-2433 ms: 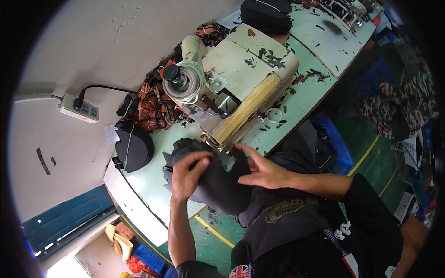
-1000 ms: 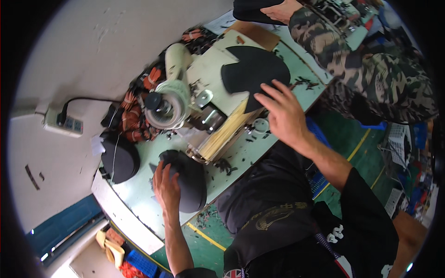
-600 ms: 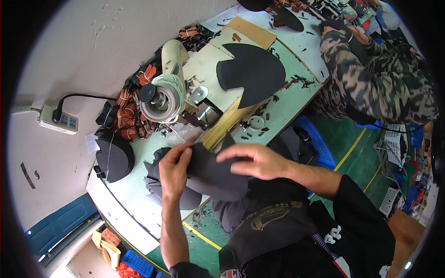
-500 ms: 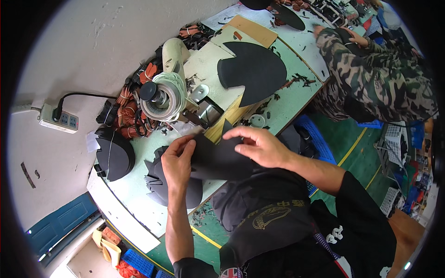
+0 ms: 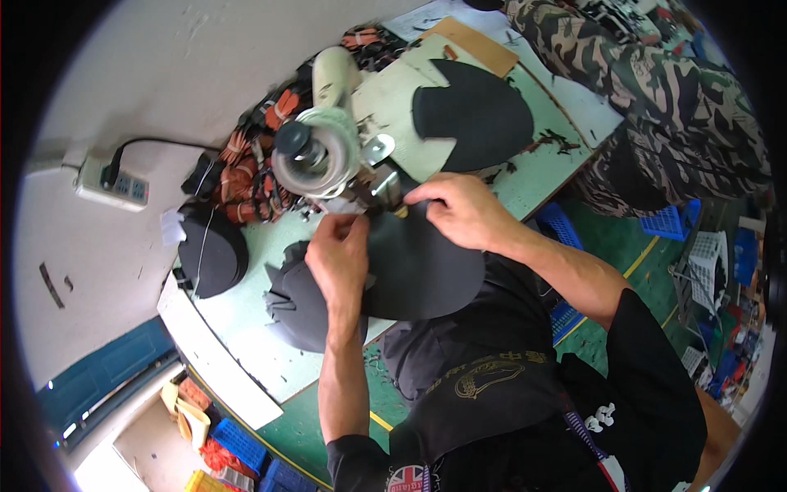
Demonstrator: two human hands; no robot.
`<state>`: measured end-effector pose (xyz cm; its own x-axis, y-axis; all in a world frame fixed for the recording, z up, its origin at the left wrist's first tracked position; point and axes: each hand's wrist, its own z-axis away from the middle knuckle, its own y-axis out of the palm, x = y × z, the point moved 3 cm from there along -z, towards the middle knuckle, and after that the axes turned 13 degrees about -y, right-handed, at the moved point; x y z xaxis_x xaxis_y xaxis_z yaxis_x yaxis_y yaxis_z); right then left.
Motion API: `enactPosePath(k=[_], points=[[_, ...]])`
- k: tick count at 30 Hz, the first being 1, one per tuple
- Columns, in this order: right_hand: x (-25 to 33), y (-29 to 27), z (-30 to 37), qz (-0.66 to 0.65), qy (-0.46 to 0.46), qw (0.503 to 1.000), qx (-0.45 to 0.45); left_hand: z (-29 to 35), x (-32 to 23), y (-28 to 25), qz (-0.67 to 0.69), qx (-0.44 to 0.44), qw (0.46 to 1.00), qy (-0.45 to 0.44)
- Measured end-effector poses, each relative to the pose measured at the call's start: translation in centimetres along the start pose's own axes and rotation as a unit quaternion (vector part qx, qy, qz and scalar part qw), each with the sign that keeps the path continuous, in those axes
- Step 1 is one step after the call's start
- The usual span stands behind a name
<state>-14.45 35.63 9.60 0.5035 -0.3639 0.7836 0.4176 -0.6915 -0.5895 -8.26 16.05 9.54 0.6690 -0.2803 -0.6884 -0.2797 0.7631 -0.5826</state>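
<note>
A black notched sheet piece [image 5: 426, 275], rounded along its near edge, is held between my two hands. My left hand [image 5: 338, 254] is closed on its left side, fingertips close to the front of a cream sewing-type machine [image 5: 332, 86]. With bent fingers, my right hand [image 5: 469, 215] grips the notched upper right edge, its index finger stretched toward the machine's metal work plate [image 5: 387, 190]. The sheet's far edge lies at that plate; exact contact is hidden by hands and machine. Beneath my left forearm sits a stack of similar black pieces [image 5: 307, 307].
Another notched black piece [image 5: 484, 115] lies on the table [image 5: 254, 328] beyond the machine. A tied black bundle [image 5: 211, 250] stands at left, by orange-and-black bundles [image 5: 239, 189]. A power strip [image 5: 115, 187] is on the wall. At right is a person in camouflage clothing [image 5: 639, 123].
Both hands have carried the black sheet piece up to the machine's work plate, its rounded edge now toward me. The person at right has leaned farther over the table.
</note>
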Motion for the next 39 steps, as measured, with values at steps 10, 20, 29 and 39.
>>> enactPosePath(k=[10, 20, 29, 39], points=[[6.6, -3.3, 7.7, -0.180, 0.010, 0.949, -0.259, -0.9, 2.4, -2.0, 0.142, -0.024, 0.985, 0.099], [1.6, -7.8, 2.8, 0.311, -0.140, 0.926, -0.164, -0.7, 10.7, -6.2, -0.317, -0.101, 0.928, 0.171], [3.0, -0.3, 0.3, 0.143, -0.089, 0.982, -0.083, -0.9, 10.8, -6.8, -0.307, -0.090, 0.933, 0.165], [0.4, 1.5, -0.5, 0.146, -0.125, 0.968, -0.162, -0.8, 11.1, -6.3, -0.279, -0.103, 0.942, 0.155]])
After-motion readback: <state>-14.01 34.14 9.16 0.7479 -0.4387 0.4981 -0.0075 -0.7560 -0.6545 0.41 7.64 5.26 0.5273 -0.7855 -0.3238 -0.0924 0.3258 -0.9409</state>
